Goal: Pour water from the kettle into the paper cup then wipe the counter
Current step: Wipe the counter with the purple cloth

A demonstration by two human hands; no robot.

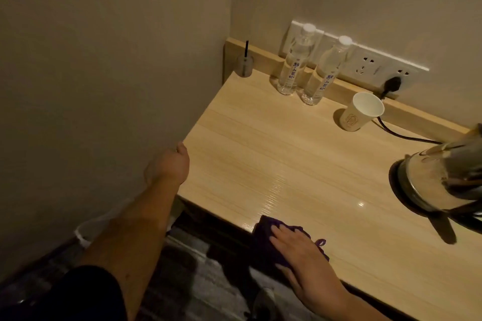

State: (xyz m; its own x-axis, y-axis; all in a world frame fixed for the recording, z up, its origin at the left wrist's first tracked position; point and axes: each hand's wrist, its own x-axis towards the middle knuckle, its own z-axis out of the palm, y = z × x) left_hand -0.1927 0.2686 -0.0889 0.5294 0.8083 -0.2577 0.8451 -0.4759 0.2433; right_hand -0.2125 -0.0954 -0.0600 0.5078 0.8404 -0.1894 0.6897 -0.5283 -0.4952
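Half the task seems done: the kettle (443, 180) is set down at right beside the paper cup (361, 112), contents unseen, while a purple cloth (263, 237) is pressed flat on the bench's (287, 151) near edge by the right hand (300, 250), and the left hand (169, 164) is curled at the left edge, its grip unclear.

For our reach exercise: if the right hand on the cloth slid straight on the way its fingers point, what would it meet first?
The right hand points up-left over the purple cloth at the counter front edge. Beyond lies bare wood, then probably open air; depth is uncertain.
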